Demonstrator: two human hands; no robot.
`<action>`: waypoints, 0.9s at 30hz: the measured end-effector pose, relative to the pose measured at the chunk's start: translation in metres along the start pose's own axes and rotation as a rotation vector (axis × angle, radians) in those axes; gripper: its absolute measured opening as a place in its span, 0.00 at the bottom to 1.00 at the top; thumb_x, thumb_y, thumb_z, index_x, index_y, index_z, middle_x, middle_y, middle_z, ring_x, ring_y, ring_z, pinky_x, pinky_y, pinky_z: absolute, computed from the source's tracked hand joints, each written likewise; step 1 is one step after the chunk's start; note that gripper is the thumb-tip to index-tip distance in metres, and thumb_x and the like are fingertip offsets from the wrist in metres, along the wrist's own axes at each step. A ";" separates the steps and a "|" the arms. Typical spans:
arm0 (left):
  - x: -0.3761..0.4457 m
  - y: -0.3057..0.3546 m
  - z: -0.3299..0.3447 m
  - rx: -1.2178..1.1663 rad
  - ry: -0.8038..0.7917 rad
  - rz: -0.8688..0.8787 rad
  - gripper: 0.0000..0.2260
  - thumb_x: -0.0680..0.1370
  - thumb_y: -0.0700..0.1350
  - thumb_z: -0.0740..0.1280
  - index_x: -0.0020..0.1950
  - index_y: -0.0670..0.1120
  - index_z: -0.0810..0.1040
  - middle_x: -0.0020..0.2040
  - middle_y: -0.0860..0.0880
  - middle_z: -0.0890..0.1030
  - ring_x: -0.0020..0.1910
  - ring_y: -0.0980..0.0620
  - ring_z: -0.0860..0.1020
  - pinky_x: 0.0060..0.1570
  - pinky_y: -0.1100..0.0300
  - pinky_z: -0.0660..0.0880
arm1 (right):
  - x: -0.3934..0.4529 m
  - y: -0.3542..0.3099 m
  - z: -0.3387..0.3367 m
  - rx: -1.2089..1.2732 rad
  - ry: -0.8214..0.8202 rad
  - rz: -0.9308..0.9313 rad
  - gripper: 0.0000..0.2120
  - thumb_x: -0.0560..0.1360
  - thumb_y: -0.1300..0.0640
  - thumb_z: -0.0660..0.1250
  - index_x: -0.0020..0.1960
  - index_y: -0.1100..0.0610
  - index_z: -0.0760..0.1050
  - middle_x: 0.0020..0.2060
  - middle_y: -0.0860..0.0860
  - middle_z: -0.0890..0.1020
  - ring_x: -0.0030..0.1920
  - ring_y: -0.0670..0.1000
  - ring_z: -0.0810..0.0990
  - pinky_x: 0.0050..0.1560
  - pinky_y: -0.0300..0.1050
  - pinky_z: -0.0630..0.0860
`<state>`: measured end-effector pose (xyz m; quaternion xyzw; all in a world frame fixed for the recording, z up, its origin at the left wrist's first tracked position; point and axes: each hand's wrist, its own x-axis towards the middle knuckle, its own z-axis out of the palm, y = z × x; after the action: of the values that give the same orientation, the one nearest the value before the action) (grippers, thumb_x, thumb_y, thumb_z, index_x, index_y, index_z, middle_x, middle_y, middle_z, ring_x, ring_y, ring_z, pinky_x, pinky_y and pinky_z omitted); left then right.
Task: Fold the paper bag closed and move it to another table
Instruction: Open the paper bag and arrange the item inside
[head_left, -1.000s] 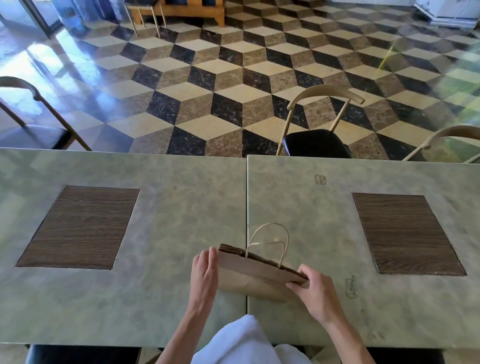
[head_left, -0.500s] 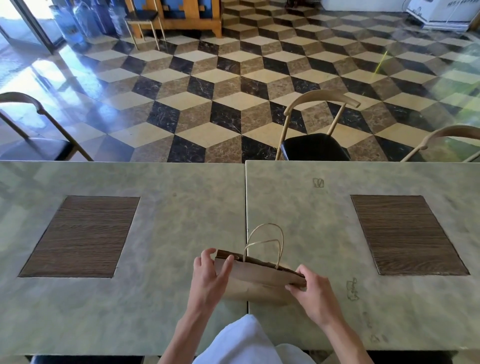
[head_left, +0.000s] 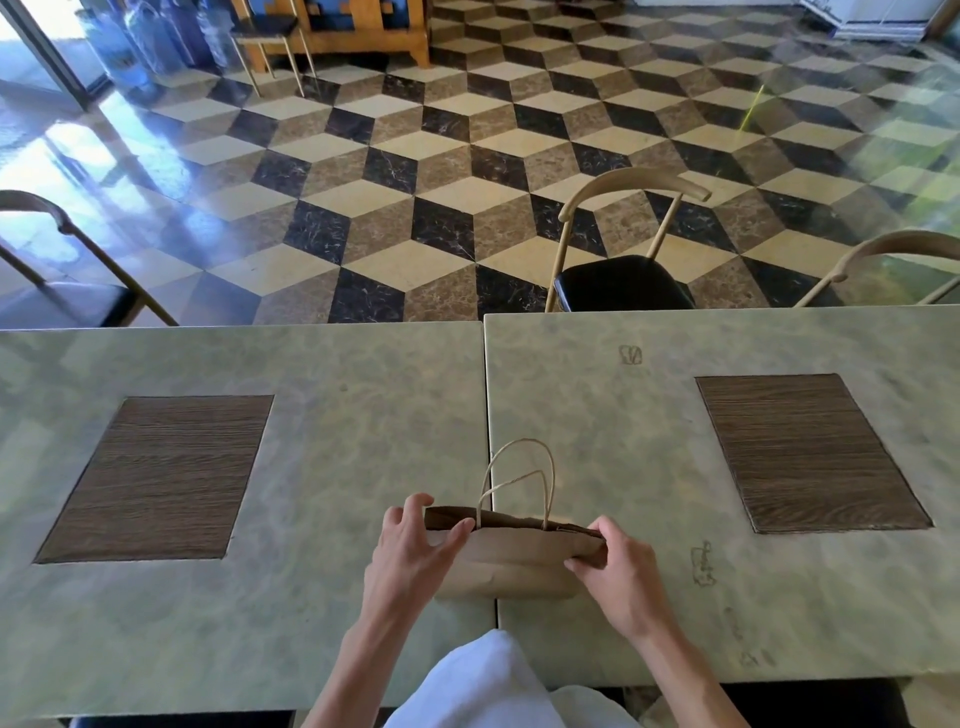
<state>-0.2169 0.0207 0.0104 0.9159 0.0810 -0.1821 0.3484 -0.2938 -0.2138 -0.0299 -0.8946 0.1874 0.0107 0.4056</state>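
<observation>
A brown paper bag (head_left: 511, 564) is seen in the lower middle of the frame, standing across the seam where two pale green tables meet edge to edge. The left table (head_left: 322, 467) and the right table (head_left: 623, 441) each carry a dark wood-grain panel, one at the middle left (head_left: 156, 478) and one at the middle right (head_left: 808, 452). The bag's top is pressed nearly flat, with only a narrow dark slit of its mouth visible, and its two twisted paper handles (head_left: 519, 483) are held upright above the rim. The left hand (head_left: 410, 561) is clamped on the bag's left top corner, the thumb laid over the near face and the fingers curled behind the rim. The right hand (head_left: 618, 577) is pinched on the right top corner, the thumb and fingertips closed on the edge. The hands are kept apart, one at each end of the bag. A white garment (head_left: 493, 686) is visible at the bottom centre between the forearms. Beyond the tables, a chair with a black seat (head_left: 623, 283) is placed in the centre right, another chair (head_left: 878, 260) at the right edge and a third (head_left: 67, 270) at the left edge, all on a floor of cube-patterned tiles (head_left: 441, 171).
</observation>
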 end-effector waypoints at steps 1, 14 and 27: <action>-0.001 0.000 0.001 -0.024 0.006 0.014 0.24 0.70 0.64 0.67 0.63 0.56 0.70 0.58 0.52 0.73 0.54 0.50 0.76 0.54 0.51 0.74 | 0.000 0.000 0.000 0.025 -0.013 -0.005 0.14 0.66 0.63 0.78 0.43 0.53 0.74 0.33 0.46 0.82 0.34 0.43 0.79 0.33 0.29 0.69; -0.009 0.006 -0.003 0.309 0.153 0.138 0.18 0.78 0.60 0.56 0.63 0.52 0.64 0.59 0.52 0.78 0.49 0.43 0.80 0.39 0.55 0.69 | 0.000 -0.025 -0.009 0.344 -0.014 0.158 0.21 0.77 0.46 0.67 0.31 0.56 0.67 0.23 0.42 0.68 0.27 0.43 0.66 0.33 0.41 0.64; -0.020 0.008 0.013 0.236 0.111 0.187 0.09 0.78 0.54 0.57 0.46 0.49 0.63 0.44 0.50 0.73 0.42 0.44 0.78 0.38 0.50 0.75 | 0.011 -0.040 -0.011 -0.005 -0.351 0.056 0.07 0.65 0.49 0.75 0.38 0.52 0.81 0.30 0.44 0.83 0.31 0.39 0.77 0.37 0.37 0.75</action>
<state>-0.2365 0.0054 0.0145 0.9626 -0.0072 -0.1062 0.2489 -0.2713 -0.2010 0.0042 -0.8745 0.1385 0.1782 0.4293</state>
